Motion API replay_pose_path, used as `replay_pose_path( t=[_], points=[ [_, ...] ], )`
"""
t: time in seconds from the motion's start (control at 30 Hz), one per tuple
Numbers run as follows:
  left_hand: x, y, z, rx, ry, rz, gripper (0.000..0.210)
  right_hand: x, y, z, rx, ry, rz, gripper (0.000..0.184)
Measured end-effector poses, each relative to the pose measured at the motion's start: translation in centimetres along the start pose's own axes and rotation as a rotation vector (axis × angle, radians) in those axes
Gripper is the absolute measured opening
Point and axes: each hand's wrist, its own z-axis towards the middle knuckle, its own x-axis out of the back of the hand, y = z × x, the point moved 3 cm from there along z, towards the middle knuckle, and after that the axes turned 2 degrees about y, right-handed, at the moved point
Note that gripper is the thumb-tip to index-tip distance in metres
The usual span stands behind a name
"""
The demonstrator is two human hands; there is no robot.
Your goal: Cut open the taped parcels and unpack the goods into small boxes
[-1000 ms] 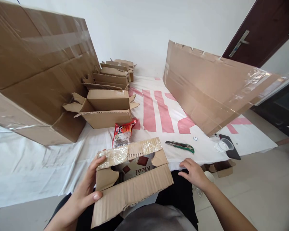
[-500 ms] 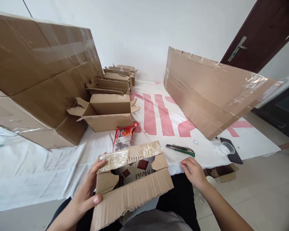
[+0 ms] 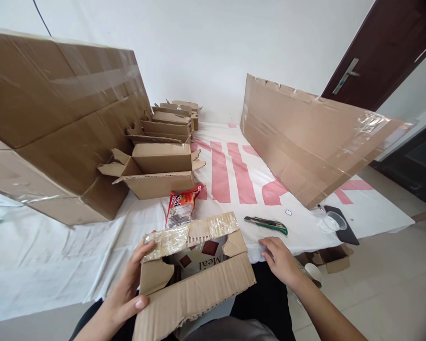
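My left hand [image 3: 129, 279] is closed on the left end of an opened cardboard box [image 3: 199, 291] over my lap, thumb on the near flap and fingers at the far side. Its top flaps stand apart and have torn edges. Inside lies a printed package [image 3: 199, 259] with brown diamonds and partly hidden lettering. My right hand [image 3: 279, 258] rests by the table's front edge, right of the box, fingers loosely apart and holding nothing. Just beyond it lies a green utility knife [image 3: 266, 223]. A red snack packet [image 3: 181, 207] sits behind the box.
Several open cardboard boxes [image 3: 159, 184] line up at the left, beside a large taped carton stack [image 3: 64, 118]. A big cardboard panel [image 3: 305, 137] stands at the right. Near the right edge are a clear plastic cup [image 3: 332, 222] and a dark phone-like slab [image 3: 347, 233].
My right hand has shifted slightly left, closer to the box. The left hand keeps its grip on the box, and the view has tilted a little.
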Motion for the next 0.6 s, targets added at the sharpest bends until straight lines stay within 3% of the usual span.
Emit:
replay_pose_path(
  t=[0.07, 0.2, 0.37, 0.5, 0.6],
  points=[
    [0.1, 0.0, 0.0, -0.004, -0.007, -0.013, 0.093, -0.3, -0.1, 0.1, 0.004, -0.014, 0.0, 0.035],
    [0.2, -0.4, 0.1, 0.004, 0.007, -0.007, 0.094, -0.4, -0.5, 0.2, -0.01, -0.032, 0.005, 0.023],
    [0.2, -0.2, -0.1, 0.021, -0.023, -0.027, 0.096, 0.9, 0.3, 0.3, -0.044, 0.025, 0.053, 0.018],
    [0.1, 0.2, -0.1, 0.052, -0.007, -0.036, 0.098, 3.3, 4.7, -0.3, -0.151, 0.205, 0.077, 0.012],
    [0.1, 0.2, -0.1, 0.022, 0.007, 0.003, 0.097, 5.5, 10.3, -2.1, -0.311, 0.467, 0.065, 0.02]
  ],
)
